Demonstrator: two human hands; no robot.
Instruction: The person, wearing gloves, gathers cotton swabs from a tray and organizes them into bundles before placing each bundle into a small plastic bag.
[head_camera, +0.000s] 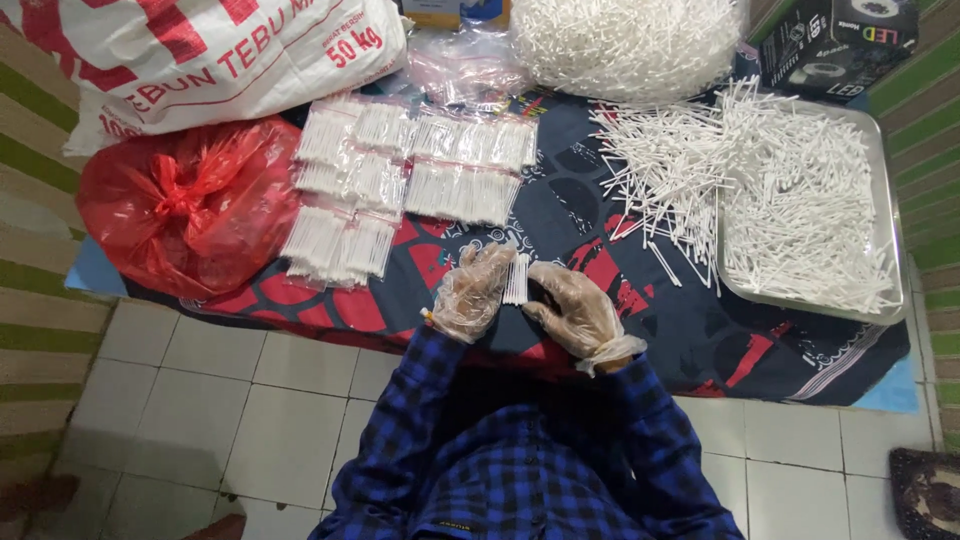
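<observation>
At frame centre, the gloved left hand (470, 292) and right hand (572, 308) together grip a bundle of white swab sticks (516, 279); bagged packs (400, 180) lie just above, upper left.

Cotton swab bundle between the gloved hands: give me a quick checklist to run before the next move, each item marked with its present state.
1. Small bundle of white swabs held between both hands: ok.
2. Left hand gloved: ok.
3. Right hand gloved: ok.
4. Swab ends aligned in the bundle: cannot tell, too small.
5. Loose swabs kept in the metal tray: not ok, many lie spilled on the patterned cloth.
6. Filled packets lying clear of the hands: ok.
</observation>
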